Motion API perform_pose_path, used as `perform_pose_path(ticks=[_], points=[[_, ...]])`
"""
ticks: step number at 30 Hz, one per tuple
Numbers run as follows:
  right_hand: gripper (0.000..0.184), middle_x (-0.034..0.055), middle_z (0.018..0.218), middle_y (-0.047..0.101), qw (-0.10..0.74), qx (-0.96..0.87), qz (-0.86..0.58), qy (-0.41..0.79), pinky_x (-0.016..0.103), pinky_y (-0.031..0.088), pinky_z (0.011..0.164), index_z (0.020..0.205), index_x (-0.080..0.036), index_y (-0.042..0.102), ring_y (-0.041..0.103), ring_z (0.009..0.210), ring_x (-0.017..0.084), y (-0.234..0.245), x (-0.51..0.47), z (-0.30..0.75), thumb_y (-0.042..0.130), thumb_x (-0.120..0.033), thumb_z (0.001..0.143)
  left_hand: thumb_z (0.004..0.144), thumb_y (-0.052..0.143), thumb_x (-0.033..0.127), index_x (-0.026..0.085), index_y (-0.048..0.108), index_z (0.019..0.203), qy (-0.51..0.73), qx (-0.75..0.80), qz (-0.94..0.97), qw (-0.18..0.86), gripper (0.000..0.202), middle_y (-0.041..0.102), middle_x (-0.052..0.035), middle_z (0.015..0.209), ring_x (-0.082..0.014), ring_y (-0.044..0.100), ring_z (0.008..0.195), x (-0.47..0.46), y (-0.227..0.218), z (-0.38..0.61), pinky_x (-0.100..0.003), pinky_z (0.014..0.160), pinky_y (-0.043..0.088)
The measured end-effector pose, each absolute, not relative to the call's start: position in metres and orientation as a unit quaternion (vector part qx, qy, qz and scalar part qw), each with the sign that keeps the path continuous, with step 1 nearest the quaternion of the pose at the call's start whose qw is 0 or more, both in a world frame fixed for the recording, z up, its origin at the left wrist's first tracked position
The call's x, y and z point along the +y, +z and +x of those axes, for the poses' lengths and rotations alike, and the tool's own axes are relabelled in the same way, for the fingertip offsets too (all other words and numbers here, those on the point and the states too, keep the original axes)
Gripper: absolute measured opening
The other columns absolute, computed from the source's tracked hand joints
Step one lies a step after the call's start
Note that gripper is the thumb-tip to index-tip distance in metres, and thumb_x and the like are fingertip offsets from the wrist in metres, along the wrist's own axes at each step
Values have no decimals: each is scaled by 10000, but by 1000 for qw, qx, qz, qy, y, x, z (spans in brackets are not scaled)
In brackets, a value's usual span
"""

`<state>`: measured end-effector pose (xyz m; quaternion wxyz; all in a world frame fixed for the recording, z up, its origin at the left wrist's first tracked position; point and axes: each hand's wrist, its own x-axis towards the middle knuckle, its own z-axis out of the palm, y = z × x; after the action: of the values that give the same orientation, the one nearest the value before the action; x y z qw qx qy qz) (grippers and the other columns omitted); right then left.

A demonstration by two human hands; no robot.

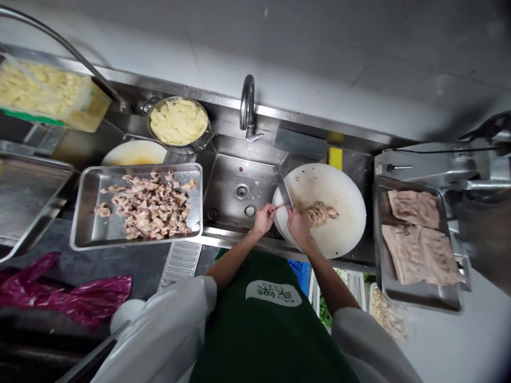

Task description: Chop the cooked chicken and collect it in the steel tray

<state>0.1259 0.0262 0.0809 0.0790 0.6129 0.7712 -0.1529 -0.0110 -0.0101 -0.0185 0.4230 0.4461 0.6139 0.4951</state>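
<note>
My right hand is closed around the handle of a kitchen knife, its broad blade pointing away from me over the left edge of a round white cutting board. Beside it, my left hand pinches a thin brownish strip that reaches to the blade. I cannot make out what the strip is. Cut pieces of meat lie on the board just right of my right hand. The board rests across the right part of a steel sink.
To the left stands a steel tray of chopped meat. Behind it are a pot of pale yellow slices and a plastic tub. On the right, another tray bears slabs of meat. A faucet rises behind the sink.
</note>
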Motion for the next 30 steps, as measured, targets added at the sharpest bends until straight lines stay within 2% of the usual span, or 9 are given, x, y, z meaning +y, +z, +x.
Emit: perform_pose_path(ticks=[4, 8, 14, 19, 22, 26, 30], points=[[321, 179, 937, 717, 72, 779, 606, -144, 310, 416, 743, 1114, -85, 599, 677, 864, 264, 99, 30, 133, 340, -264, 1054, 874, 622, 292, 189, 662, 865, 496, 616, 444, 422, 111, 636, -24, 795, -160, 561, 753, -9, -14, -11, -274, 778, 459], [435, 164, 902, 698, 18, 760, 637, -126, 304, 402, 689, 1198, -83, 561, 667, 796, 251, 116, 36, 124, 250, -363, 1081, 880, 632, 287, 192, 667, 876, 485, 613, 451, 431, 101, 632, -19, 803, -160, 569, 772, -9, -16, -13, -274, 804, 457], [308, 185, 1014, 698, 98, 753, 628, -170, 279, 415, 729, 1123, -82, 603, 680, 906, 231, 85, 44, 110, 365, -267, 1060, 912, 604, 337, 190, 641, 824, 470, 616, 470, 423, 175, 631, -28, 807, -167, 562, 789, -11, -21, -14, -289, 813, 455], [310, 186, 1071, 704, 93, 748, 632, -180, 281, 442, 812, 1163, -82, 604, 675, 989, 245, 68, 59, 125, 402, -288, 1050, 895, 632, 419, 185, 640, 821, 486, 611, 444, 441, 245, 649, -25, 804, -156, 570, 778, -8, -24, -12, -287, 796, 462], [328, 189, 1136, 701, 71, 745, 626, -219, 297, 455, 896, 1194, -83, 610, 656, 1064, 257, 62, 69, 142, 444, -308, 1023, 838, 701, 484, 177, 638, 796, 525, 617, 369, 454, 316, 635, -10, 739, -135, 560, 707, -17, -19, -22, -271, 731, 466], [402, 183, 1188, 698, 8, 741, 621, -257, 348, 463, 972, 1243, -84, 609, 632, 1123, 266, 46, 77, 161, 449, -349, 987, 739, 794, 516, 179, 635, 770, 561, 649, 257, 445, 374, 601, 18, 663, -111, 530, 613, -72, 1, -68, -249, 634, 457], [447, 182, 1168, 704, -23, 724, 631, -276, 383, 480, 968, 1233, -88, 626, 630, 1134, 282, 41, 84, 161, 445, -384, 951, 685, 836, 469, 178, 633, 793, 572, 721, 131, 368, 371, 658, 3, 714, -130, 612, 666, -173, 10, -129, -263, 682, 500]])
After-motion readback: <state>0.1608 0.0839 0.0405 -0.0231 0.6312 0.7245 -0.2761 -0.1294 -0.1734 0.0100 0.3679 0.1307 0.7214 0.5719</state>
